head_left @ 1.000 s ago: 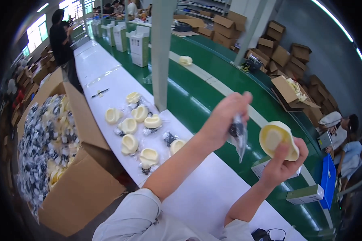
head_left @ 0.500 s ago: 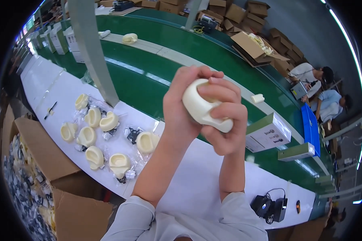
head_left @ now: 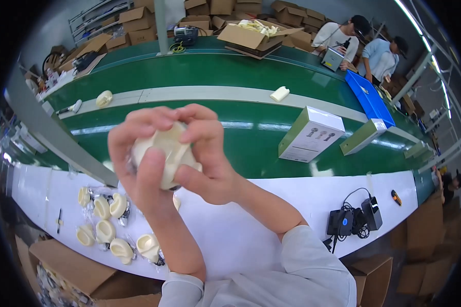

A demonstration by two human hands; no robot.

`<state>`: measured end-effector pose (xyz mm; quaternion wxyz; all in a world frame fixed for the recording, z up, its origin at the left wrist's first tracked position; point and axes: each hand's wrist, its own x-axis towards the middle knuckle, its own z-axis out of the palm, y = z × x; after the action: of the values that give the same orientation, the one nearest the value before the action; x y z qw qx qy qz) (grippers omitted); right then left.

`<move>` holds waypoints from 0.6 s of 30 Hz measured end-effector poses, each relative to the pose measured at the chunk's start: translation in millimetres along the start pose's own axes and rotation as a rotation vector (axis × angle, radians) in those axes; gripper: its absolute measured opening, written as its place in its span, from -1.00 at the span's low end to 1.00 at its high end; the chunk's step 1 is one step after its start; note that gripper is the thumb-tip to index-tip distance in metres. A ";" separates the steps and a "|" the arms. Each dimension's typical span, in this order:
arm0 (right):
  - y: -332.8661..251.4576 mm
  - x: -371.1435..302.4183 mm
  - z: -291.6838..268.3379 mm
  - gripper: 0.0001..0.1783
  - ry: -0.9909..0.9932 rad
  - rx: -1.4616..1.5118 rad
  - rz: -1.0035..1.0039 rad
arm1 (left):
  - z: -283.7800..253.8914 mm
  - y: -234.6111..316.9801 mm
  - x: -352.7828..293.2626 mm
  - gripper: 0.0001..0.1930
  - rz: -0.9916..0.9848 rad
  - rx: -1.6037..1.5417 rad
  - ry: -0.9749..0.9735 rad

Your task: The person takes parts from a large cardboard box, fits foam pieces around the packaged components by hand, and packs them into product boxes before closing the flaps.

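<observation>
A cream plastic moulded shell (head_left: 171, 146) is held up over the table's far edge, its hollow, ridged side facing me. My left hand (head_left: 138, 146) wraps round its left side, with the thumb laid across the front. On the right side, my right hand (head_left: 207, 158) grips it with curled fingers and thumb. Below and to the left, several similar cream shells (head_left: 105, 231) lie on the white table (head_left: 241, 230), with clear bags and dark small parts among them. Another cream piece shows partly behind my left wrist.
A black pen (head_left: 59, 221) lies far left; black adapters with cables (head_left: 348, 220) and an orange-black cutter (head_left: 396, 197) lie right. Beyond runs a green conveyor (head_left: 241, 138) with white-green boxes (head_left: 315, 135) and a blue tray (head_left: 369, 105). A grey post (head_left: 56, 128) rises left. Two people work at back right.
The view has turned, levelling the table. My hands have moved left in the picture with the shell, which has rotated from its smooth outside to its hollow side.
</observation>
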<state>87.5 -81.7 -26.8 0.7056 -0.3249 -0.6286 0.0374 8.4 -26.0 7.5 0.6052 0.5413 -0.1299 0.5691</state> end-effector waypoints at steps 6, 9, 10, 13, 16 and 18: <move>-28.7 14.3 -2.1 -0.44 -0.029 0.406 0.552 | -17.9 -0.7 -0.9 -0.77 0.212 0.196 0.089; -30.9 20.5 -14.3 -0.40 -0.243 0.461 0.927 | -19.0 -1.2 -0.5 -0.78 0.241 0.334 0.080; -31.8 20.5 -14.2 -0.40 -0.253 0.470 0.926 | -18.7 -1.0 -0.1 -0.78 0.208 0.369 0.064; -33.3 22.5 -10.1 -0.40 0.012 0.350 0.683 | -16.9 -4.9 3.0 -0.78 0.101 0.390 0.058; -26.8 20.4 -14.3 -0.32 0.120 0.156 0.444 | -18.5 -2.0 3.3 -0.72 -0.137 0.344 -0.057; -27.2 21.3 -16.5 -0.30 0.100 0.132 0.401 | -8.0 -1.9 1.2 -0.68 -0.258 0.210 -0.002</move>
<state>97.2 -100.1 5.4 0.7342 -0.3978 -0.5118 0.2017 6.7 -18.4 4.5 0.6133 0.6143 -0.0001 0.4965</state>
